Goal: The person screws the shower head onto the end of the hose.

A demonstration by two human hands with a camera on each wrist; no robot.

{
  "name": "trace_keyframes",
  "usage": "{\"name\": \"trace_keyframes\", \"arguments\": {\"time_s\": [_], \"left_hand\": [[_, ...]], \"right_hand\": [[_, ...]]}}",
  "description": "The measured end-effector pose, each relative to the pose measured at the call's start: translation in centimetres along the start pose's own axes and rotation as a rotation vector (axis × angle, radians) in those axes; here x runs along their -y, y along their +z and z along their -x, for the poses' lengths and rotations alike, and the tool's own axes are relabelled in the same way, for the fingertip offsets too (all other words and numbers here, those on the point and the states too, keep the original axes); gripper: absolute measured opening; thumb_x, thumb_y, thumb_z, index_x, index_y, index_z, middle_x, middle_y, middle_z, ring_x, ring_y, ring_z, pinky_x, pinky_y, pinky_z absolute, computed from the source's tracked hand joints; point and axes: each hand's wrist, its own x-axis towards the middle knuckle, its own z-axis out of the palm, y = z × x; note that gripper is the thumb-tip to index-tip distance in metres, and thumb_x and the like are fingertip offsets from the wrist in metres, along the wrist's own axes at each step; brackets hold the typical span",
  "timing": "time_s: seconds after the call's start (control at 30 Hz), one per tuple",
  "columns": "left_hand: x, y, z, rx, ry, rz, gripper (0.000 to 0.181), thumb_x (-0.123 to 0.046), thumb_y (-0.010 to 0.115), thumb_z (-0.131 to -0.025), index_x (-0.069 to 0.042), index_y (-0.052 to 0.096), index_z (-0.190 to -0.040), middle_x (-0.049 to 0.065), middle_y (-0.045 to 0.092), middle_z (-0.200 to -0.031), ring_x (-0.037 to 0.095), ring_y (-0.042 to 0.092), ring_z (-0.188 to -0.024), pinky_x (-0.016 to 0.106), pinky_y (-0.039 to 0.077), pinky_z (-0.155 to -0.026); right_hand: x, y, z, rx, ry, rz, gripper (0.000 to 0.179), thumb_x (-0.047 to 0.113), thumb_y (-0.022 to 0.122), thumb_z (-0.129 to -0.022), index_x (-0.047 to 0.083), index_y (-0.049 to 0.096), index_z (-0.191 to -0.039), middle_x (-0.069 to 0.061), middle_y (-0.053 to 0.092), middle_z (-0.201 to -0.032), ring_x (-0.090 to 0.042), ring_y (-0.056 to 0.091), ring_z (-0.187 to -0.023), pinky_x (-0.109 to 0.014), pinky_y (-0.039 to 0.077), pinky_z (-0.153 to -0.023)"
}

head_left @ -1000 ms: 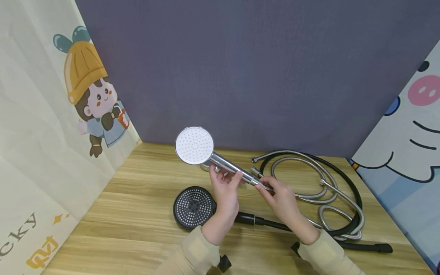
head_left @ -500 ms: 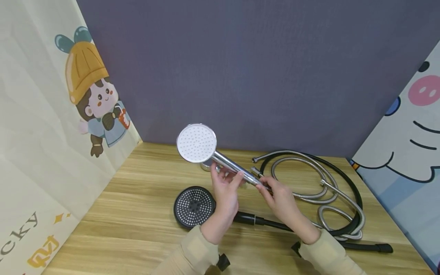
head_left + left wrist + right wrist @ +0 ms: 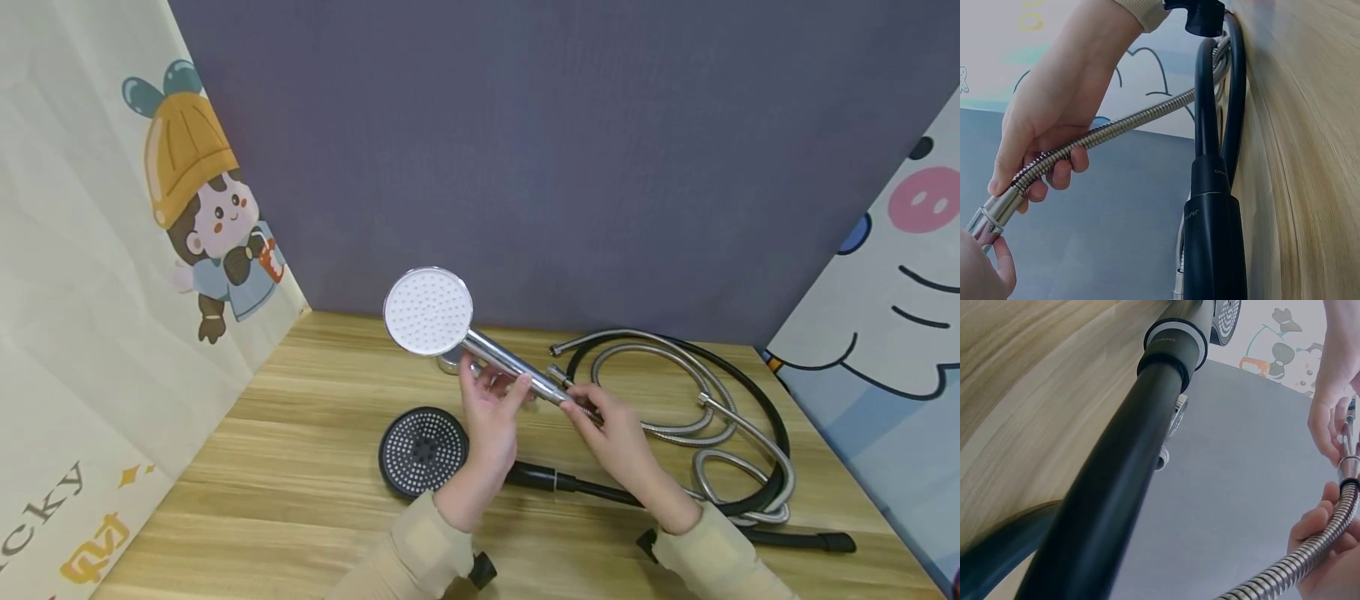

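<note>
My left hand (image 3: 491, 429) grips the chrome handle of a hand shower (image 3: 428, 312), its round white spray face tilted up toward the head camera. A ribbed steel shower hose (image 3: 1110, 130) meets the handle's lower end. Around the hose's end fitting (image 3: 1005, 205) my right hand (image 3: 621, 440) pinches with thumb and fingers, the other fingers curled under the hose. Both hands are close together at this joint, seen also in the right wrist view. Below them on the table lies a black hand shower (image 3: 422, 454) with a black hose (image 3: 1113, 481) at its handle.
Coiled steel hoses (image 3: 731, 400) and a thick black hose (image 3: 780, 433) fill the right of the wooden table (image 3: 247, 467). A chrome part (image 3: 450, 362) lies behind the held handle. A grey panel (image 3: 525, 167) stands at the back, with printed sheets on both sides.
The chrome hand shower has risen slightly, mostly in the first half second. Both hands keep their hold at the joint, shifting only a little. The black hand shower lies as before.
</note>
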Motion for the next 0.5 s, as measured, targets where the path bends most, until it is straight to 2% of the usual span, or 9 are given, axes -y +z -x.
{"name": "trace_keyframes", "arguments": {"time_s": [0.2, 0.33, 0.5], "left_hand": [[0.02, 0.09, 0.12, -0.011, 0.013, 0.007, 0.078, 0.008, 0.069, -0.078, -0.015, 0.028, -0.14, 0.007, 0.055, -0.108, 0.017, 0.06, -0.09, 0.026, 0.058, -0.07], [0.06, 0.08, 0.17, -0.016, 0.024, 0.009, 0.077, 0.007, 0.069, -0.077, -0.014, 0.028, -0.139, 0.008, 0.055, -0.107, 0.018, 0.061, -0.09, 0.026, 0.058, -0.07], [0.17, 0.02, 0.23, -0.022, 0.027, 0.002, 0.076, 0.007, 0.07, -0.077, -0.013, 0.029, -0.139, 0.007, 0.056, -0.107, 0.018, 0.061, -0.09, 0.028, 0.058, -0.07]], "right_hand": [[-0.09, -0.01, -0.15, -0.072, -0.039, -0.025, 0.022, 0.005, 0.075, -0.078, 0.008, 0.064, -0.098, 0.002, 0.061, -0.08, -0.004, 0.052, -0.064, -0.015, 0.045, -0.046], [0.02, 0.06, -0.3, -0.101, -0.068, -0.023, 0.03, 0.005, 0.079, -0.072, 0.007, 0.063, -0.097, 0.0, 0.061, -0.084, -0.008, 0.057, -0.071, -0.012, 0.05, -0.054], [0.07, 0.2, -0.5, -0.108, -0.092, 0.009, 0.036, 0.006, 0.084, -0.066, 0.006, 0.062, -0.095, 0.0, 0.061, -0.085, -0.008, 0.055, -0.072, -0.009, 0.047, -0.06]]}}
